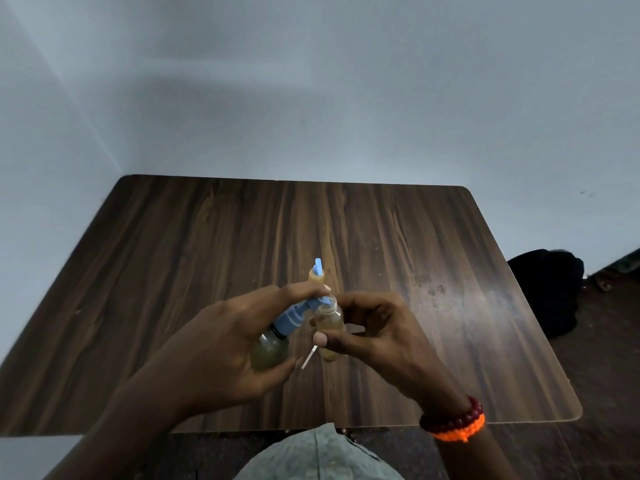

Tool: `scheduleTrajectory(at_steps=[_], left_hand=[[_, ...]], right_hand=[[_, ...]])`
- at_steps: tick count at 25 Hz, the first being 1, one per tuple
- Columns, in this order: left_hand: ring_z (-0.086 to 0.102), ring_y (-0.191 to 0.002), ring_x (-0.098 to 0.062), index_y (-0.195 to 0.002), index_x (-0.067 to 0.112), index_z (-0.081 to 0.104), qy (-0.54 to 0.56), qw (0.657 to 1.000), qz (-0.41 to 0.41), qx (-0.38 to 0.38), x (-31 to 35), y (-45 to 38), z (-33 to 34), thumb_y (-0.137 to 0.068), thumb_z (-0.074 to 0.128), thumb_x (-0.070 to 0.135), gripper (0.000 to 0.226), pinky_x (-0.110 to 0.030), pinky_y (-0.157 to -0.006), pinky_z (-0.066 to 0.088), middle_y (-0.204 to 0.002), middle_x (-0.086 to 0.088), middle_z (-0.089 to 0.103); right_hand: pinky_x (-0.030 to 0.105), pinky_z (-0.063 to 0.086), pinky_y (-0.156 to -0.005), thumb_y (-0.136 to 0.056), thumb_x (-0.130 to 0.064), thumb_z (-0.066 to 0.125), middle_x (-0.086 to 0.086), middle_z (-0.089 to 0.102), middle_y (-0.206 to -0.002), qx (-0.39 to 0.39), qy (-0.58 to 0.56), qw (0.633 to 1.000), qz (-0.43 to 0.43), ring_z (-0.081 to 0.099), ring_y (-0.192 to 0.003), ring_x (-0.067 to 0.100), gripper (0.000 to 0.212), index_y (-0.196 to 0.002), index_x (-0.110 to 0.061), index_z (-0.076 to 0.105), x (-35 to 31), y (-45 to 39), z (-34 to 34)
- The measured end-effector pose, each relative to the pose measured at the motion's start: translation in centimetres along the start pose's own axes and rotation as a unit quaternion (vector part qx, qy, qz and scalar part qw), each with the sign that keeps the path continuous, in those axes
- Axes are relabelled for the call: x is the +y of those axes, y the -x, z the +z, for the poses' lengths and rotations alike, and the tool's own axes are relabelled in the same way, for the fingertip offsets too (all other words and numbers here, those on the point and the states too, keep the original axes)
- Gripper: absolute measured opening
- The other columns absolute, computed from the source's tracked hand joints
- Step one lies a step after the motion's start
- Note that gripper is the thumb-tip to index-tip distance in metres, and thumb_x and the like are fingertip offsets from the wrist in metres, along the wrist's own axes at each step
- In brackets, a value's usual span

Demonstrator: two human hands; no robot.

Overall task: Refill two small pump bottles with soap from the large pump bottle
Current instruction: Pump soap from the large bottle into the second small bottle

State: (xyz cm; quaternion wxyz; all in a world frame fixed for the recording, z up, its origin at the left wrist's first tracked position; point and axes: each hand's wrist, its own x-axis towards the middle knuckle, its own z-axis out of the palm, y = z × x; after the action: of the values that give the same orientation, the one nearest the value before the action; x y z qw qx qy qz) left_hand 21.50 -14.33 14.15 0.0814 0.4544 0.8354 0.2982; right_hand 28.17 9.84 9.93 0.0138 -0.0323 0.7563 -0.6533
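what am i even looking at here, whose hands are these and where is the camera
There is no machine here, only a person working with bare hands. The single picture comes from a camera worn on the person's head, looking forward and down, so the arms reach in from the bottom edge.

The left hand holds the large bottle, tilted, with its blue pump aimed at the open mouth of a small bottle. The right hand, with bead bracelets at its wrist, holds that small bottle, whose top is off. It already has some yellowish soap inside.

All this happens above a dark wooden table. A second small bottle, with a blue top on, stands on the table just behind the hands. A thin white tube shows between the two held bottles.
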Motion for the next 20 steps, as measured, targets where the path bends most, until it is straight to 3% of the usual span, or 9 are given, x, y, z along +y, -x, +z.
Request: scheduleTrajectory(at_steps=[3,7,13,17,20], left_hand=[[0.070,-0.087,0.000,-0.153,0.061,0.021,0.009,1.000,-0.003,-0.005,0.24,0.05,0.10,-0.083,0.068,0.057,0.083,-0.024,-0.075,0.063,-0.120,0.015,0.068],[0.069,-0.085,0.001,-0.141,0.053,0.037,-0.023,1.000,0.014,0.014,0.45,-0.14,0.10,-0.085,0.065,0.057,0.062,-0.023,-0.072,0.062,-0.111,0.019,0.069],[0.071,-0.088,0.001,-0.151,0.062,0.021,0.005,1.000,0.001,0.006,0.73,-0.14,0.18,-0.086,0.061,0.060,0.077,-0.024,-0.074,0.064,-0.124,0.017,0.069],[0.069,-0.081,-0.001,-0.141,0.055,0.035,-0.010,1.000,-0.001,0.010,0.92,0.19,0.36,-0.085,0.063,0.056,0.063,-0.027,-0.069,0.062,-0.109,0.017,0.069],[0.069,-0.080,-0.002,-0.141,0.054,0.035,-0.022,1.000,-0.003,0.021,0.80,0.17,0.36,-0.085,0.063,0.057,0.063,-0.027,-0.068,0.062,-0.110,0.016,0.069]], right_hand=[[0.054,0.066,-0.083,-0.083,-0.022,0.084,0.008,0.080,-0.111,0.003,-0.001,1.000,0.000,0.078,-0.102,0.026,0.035,-0.115,-0.010,0.076,-0.13,0.08,-0.27],[0.054,0.066,-0.080,-0.083,-0.024,0.083,0.009,0.078,-0.112,-0.006,0.009,1.000,-0.003,0.077,-0.102,0.027,0.039,-0.117,-0.009,0.075,0.13,0.35,0.12],[0.055,0.066,-0.080,-0.085,-0.020,0.083,0.007,0.080,-0.111,0.010,0.001,1.000,0.004,0.078,-0.102,0.026,0.034,-0.117,-0.014,0.076,0.18,0.64,-0.12],[0.054,0.067,-0.078,-0.085,-0.019,0.084,0.008,0.078,-0.113,-0.012,0.006,1.000,0.000,0.077,-0.102,0.026,0.036,-0.118,-0.010,0.075,0.28,0.78,-0.04],[0.053,0.067,-0.079,-0.085,-0.022,0.084,0.006,0.079,-0.113,-0.012,-0.011,1.000,0.003,0.077,-0.103,0.026,0.036,-0.118,-0.013,0.075,0.38,0.87,0.40]])
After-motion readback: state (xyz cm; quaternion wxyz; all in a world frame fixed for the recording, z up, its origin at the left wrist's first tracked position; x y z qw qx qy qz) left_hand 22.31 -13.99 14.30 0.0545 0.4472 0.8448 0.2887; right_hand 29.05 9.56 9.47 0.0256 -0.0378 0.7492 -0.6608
